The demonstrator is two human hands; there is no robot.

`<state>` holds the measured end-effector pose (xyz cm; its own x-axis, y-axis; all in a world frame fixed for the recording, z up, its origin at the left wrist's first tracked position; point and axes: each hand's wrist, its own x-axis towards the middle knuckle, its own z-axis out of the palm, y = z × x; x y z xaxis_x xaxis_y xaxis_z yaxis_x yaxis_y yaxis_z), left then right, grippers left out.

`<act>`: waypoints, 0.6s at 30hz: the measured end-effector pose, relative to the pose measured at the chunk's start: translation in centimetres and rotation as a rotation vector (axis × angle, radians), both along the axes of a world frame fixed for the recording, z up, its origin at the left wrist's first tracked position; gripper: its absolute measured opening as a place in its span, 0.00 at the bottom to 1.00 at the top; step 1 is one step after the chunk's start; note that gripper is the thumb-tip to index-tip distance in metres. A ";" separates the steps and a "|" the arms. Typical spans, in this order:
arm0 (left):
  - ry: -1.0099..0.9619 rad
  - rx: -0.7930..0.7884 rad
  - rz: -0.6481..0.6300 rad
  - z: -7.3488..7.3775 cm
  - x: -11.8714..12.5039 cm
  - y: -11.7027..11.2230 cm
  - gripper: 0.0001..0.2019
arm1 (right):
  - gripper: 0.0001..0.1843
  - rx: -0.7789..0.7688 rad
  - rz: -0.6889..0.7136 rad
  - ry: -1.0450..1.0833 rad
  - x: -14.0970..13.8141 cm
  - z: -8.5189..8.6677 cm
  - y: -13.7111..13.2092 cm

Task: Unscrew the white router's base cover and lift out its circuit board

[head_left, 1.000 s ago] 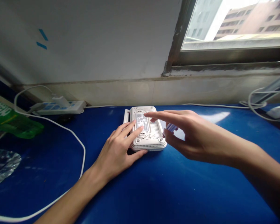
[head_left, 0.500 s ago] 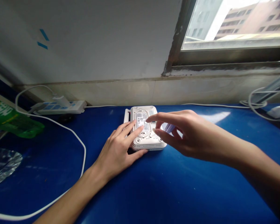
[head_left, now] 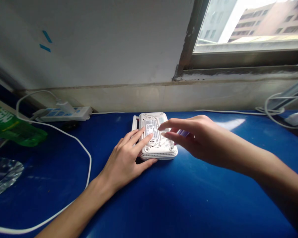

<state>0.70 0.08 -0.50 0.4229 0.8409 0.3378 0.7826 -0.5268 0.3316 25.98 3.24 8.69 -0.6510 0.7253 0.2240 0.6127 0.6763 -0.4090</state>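
A glossy dark blue table [head_left: 196, 205] stands under a glass window [head_left: 250, 26], and a white plastic power strip [head_left: 64, 114] lies at its back edge. Near the table's back edge lies a white plastic router [head_left: 165, 148] with its underside up. The left hand [head_left: 123, 162] rests open on the router, with fingers flat and not clenched. The right hand [head_left: 196, 138] is half open above it, beside a small pale object [head_left: 182, 133]; I cannot tell if it grasps this.
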 end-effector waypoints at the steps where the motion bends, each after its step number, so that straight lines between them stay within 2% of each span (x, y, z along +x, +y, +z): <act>1: 0.000 0.000 0.000 0.0 0.0 0.0 0.34 | 0.15 0.001 0.005 0.000 0.1 -0.1 0.1; 3: -0.005 0.007 -0.002 0.0 0.0 0.0 0.34 | 0.21 0.024 0.048 0.005 0.3 -0.2 0.1; 5: -0.012 0.015 -0.002 0.0 0.0 0.0 0.33 | 0.33 0.047 0.098 0.013 0.6 0.1 -0.2; 7: -0.013 0.018 -0.003 0.0 0.0 0.0 0.34 | 0.37 0.047 0.123 0.026 0.7 0.4 -0.5; 9: -0.007 0.016 -0.004 0.0 0.0 0.0 0.34 | 0.33 0.040 0.105 0.032 0.5 0.5 -0.6; 12: 0.010 0.007 -0.003 0.0 0.0 0.0 0.33 | 0.16 0.025 0.030 0.023 0.2 0.2 -0.3; 13: 0.015 0.005 -0.002 0.0 0.0 0.0 0.33 | 0.14 0.020 0.013 0.020 0.1 0.0 -0.1; 16: 0.014 0.006 -0.001 0.0 0.0 0.0 0.33 | 0.17 0.034 0.037 0.025 0.2 -0.3 0.1; 18: 0.005 0.009 -0.001 0.0 0.0 0.0 0.33 | 0.28 0.062 0.084 0.024 0.4 -0.1 -0.1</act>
